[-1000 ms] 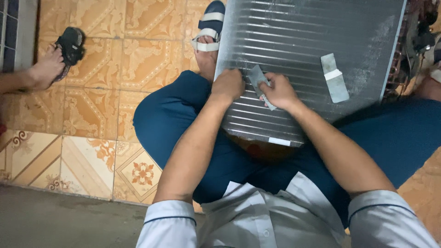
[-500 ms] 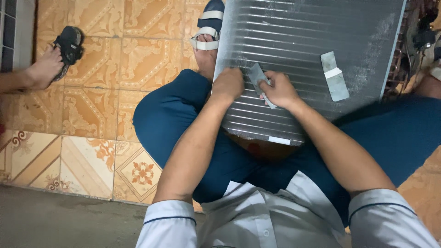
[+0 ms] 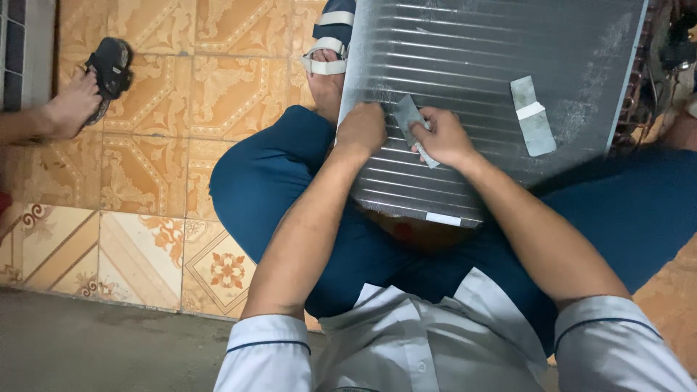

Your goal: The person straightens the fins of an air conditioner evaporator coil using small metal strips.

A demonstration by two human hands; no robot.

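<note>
A grey finned metal coil panel leans across my lap and knees. My left hand rests as a fist on its lower left part, fingers curled, beside the tool. My right hand grips a small flat grey metal comb-like tool pressed against the fins. A second flat grey piece with a white band lies loose on the panel to the right.
I sit in dark blue trousers on patterned orange floor tiles. My sandalled foot shows past the panel's left edge. Another person's bare foot and a black sandal are at far left. Copper tubing and wires are at the panel's right end.
</note>
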